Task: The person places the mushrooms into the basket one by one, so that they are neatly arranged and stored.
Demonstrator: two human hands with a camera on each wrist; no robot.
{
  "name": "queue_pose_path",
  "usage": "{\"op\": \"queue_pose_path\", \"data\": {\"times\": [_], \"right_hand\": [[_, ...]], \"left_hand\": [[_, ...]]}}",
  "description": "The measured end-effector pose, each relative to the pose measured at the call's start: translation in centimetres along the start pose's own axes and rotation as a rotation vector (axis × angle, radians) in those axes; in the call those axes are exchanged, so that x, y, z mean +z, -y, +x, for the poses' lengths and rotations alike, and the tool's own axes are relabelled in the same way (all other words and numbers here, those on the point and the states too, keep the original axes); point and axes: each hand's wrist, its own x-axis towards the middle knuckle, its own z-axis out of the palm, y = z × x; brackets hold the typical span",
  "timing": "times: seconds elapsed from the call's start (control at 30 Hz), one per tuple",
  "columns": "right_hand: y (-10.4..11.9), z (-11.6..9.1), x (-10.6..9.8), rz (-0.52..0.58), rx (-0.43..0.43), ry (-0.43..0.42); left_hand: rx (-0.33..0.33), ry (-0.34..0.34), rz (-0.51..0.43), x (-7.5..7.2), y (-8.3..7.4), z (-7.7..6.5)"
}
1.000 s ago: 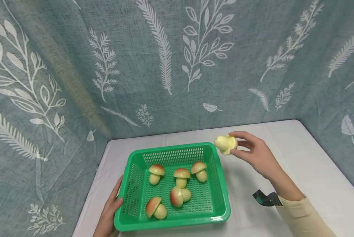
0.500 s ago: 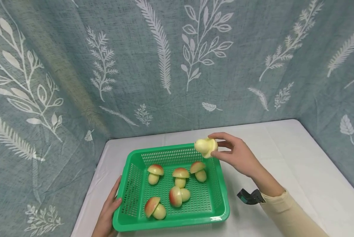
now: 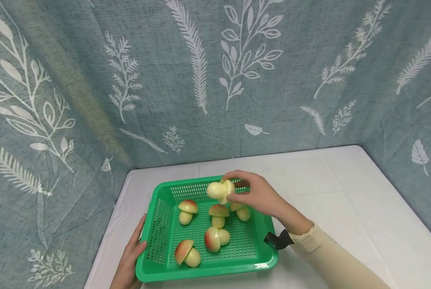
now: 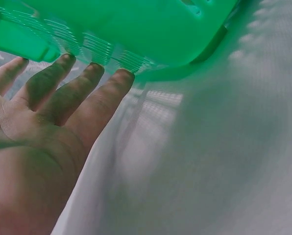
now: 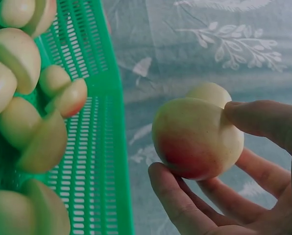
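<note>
My right hand pinches a toy mushroom by its cap, thumb on one side and fingers on the other. Its pale yellow stem points left, above the back part of a green plastic basket. In the right wrist view the held mushroom's rounded cap shows a red blush. Several similar mushrooms lie in the basket, among them one at the front left and another at the back left. Fairly straight fingers of my left hand touch the basket's left side; the left wrist view shows their fingertips at its slotted wall.
A white cloth covers the table under the basket. Grey-green curtains with white leaf patterns stand behind the table and at both sides. A dark strap sits at my right wrist.
My right hand has carried the mushroom leftward, from beyond the basket's back right corner to above its inside. My left hand stays at the basket's left side.
</note>
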Motion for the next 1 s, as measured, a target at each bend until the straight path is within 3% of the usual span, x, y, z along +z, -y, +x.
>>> {"op": "queue_pose_path", "data": {"times": [0.6, 1.0], "right_hand": [[-0.5, 2.0, 2.8, -0.13, 0.008, 0.14], [-0.8, 2.7, 4.4, -0.13, 0.007, 0.221]], "left_hand": [[-0.018, -0.049, 0.001, 0.4, -0.1, 0.1], [-0.034, -0.079, -0.025, 0.5, 0.1, 0.1]]}}
